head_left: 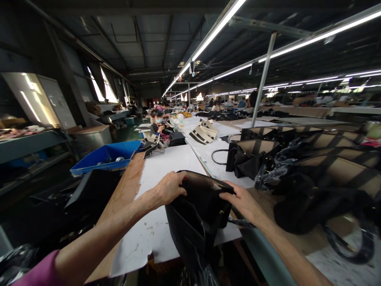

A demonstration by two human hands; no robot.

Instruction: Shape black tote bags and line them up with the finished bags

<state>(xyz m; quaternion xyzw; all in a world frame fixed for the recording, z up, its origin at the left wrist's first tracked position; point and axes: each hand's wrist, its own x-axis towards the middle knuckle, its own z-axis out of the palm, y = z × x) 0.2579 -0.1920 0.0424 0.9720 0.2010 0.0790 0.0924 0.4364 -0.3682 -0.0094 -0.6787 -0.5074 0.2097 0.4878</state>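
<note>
Head view: black bag (199, 214) sits open-mouthed at the near edge of the tabletop (166, 163), its lower body hanging past that edge.
Hands: left hand (169, 188) has its fingers curled over the bag's left rim; right hand (242, 200) clasps the right rim.
Handling: probably best with both rims held level and the bag's weight kept over the tabletop, so it cannot slide off.
Nearby: tan-and-black bags (256, 155) piled to the right; blue bin (104, 157) well apart on the left.
</note>
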